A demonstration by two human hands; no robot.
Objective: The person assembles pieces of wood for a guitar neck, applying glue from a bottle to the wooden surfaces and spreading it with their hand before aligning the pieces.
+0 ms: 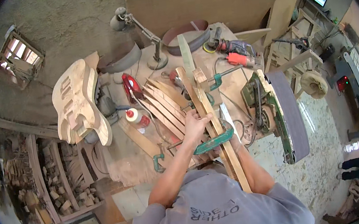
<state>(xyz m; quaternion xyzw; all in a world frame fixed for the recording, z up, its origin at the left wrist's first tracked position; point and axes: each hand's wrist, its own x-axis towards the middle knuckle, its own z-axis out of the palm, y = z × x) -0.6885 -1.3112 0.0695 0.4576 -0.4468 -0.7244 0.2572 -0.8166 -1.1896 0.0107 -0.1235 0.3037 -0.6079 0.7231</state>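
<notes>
Long pale wooden strips (238,172), stacked together, run from near my body toward the back of the cluttered bench. My left hand (196,123) is closed on the strips around their middle. A green C-clamp (210,142) spans them just below that hand; another green clamp (216,82) sits near their far end. My right hand (233,143) is beneath the strips beside the nearer clamp, its fingers mostly hidden. Loose thin strips (163,107) lie left of my left hand, and a smaller green clamp (158,163) is at the bench's front.
A guitar-shaped wooden body (74,93) stands left of a glue bottle (137,117). Power tools (234,49), sanding belts (113,62) and a lamp (155,59) occupy the back. A belt sander (287,116) borders the right. Another person's legs (356,166) show at far right.
</notes>
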